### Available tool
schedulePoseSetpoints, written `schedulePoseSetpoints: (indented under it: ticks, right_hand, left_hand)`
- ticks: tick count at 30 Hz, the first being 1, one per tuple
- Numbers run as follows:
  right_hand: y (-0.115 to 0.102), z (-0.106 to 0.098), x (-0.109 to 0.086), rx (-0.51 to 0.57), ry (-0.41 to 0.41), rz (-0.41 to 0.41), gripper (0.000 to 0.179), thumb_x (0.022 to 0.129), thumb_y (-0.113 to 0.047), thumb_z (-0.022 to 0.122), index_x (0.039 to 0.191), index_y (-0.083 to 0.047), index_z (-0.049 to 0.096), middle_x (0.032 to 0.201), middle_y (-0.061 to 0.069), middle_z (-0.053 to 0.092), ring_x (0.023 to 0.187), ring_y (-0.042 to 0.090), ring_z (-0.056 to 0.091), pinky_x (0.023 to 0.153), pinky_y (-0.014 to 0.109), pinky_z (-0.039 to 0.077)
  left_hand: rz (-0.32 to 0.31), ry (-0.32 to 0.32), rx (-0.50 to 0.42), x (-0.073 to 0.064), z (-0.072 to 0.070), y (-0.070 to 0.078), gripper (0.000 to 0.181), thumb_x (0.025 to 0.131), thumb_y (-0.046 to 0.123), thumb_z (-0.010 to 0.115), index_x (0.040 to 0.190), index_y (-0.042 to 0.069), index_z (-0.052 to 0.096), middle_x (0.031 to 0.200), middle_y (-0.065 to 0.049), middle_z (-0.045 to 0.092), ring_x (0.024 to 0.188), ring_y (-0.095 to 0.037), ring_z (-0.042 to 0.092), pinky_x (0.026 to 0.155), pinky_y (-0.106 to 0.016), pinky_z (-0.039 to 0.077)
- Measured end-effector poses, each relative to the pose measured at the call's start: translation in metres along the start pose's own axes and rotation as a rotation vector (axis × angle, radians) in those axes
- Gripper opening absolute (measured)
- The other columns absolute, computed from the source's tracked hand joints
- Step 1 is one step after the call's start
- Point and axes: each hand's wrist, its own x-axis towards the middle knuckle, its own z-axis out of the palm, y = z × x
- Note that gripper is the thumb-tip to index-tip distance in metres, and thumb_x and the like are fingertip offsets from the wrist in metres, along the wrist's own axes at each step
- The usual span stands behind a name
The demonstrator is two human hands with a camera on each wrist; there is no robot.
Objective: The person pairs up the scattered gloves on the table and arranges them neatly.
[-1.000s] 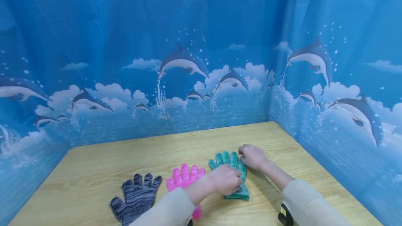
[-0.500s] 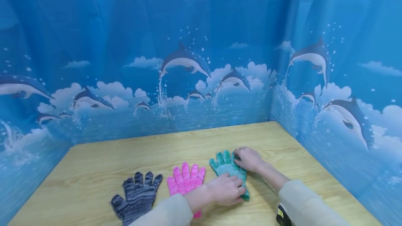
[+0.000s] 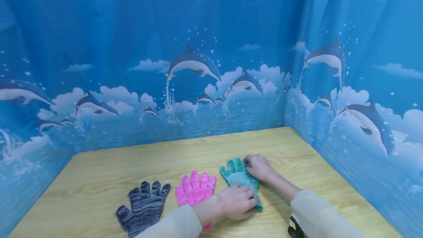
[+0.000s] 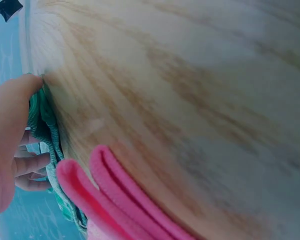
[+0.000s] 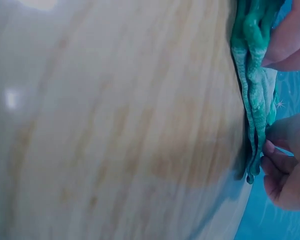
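Observation:
A green knitted glove (image 3: pixel 239 177), paler on its palm, lies on the table at right of the head view. My left hand (image 3: pixel 236 202) is at its cuff end, which it mostly covers. Seen from the left wrist, my thumb (image 4: pixel 31 85) sits at the bunched green cloth (image 4: pixel 42 117), with bent fingers on the other side. My right hand (image 3: pixel 260 167) pinches the glove's outer edge near the fingertips; the right wrist view shows thumb and bent fingers (image 5: pixel 277 165) right at that edge. A pink glove (image 3: pixel 197 189) lies left of it, partly under my left forearm.
A dark grey striped glove (image 3: pixel 145 205) lies at the left, its lower end behind my left sleeve (image 3: pixel 175 223). The wood-patterned table (image 3: pixel 109 172) meets blue dolphin-printed curtains (image 3: pixel 132 76) at the back and right.
My left hand has moved slightly down over the green glove's cuff, baring its pale palm. My right hand has shifted a little left, onto the glove's edge.

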Motion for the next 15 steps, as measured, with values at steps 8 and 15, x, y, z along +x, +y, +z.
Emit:
schedulePoseSetpoints:
  ticks: [8, 15]
  right_hand:
    - [-0.0015, -0.005, 0.0003, -0.039, 0.086, -0.051, 0.019, 0.075, 0.006, 0.056, 0.087, -0.004, 0.067, 0.08, 0.007, 0.064, 0.072, 0.024, 0.055, 0.062, 0.036, 0.046]
    - [0.0009, -0.0042, 0.0019, -0.056, 0.063, 0.018, 0.017, 0.075, 0.004, 0.054, 0.086, -0.004, 0.065, 0.08, 0.008, 0.063, 0.073, 0.025, 0.055, 0.063, 0.036, 0.047]
  left_hand:
    - [-0.005, -0.014, -0.03, 0.0019, -0.0006, -0.0004, 0.027, 0.087, 0.049, 0.054, 0.103, 0.027, 0.058, 0.093, 0.011, 0.052, 0.086, -0.004, 0.049, 0.069, -0.02, 0.042]
    - [-0.002, -0.03, -0.105, 0.0034, -0.0012, -0.0028, 0.027, 0.087, 0.047, 0.056, 0.102, 0.026, 0.059, 0.093, 0.009, 0.051, 0.083, -0.005, 0.047, 0.063, -0.017, 0.04]
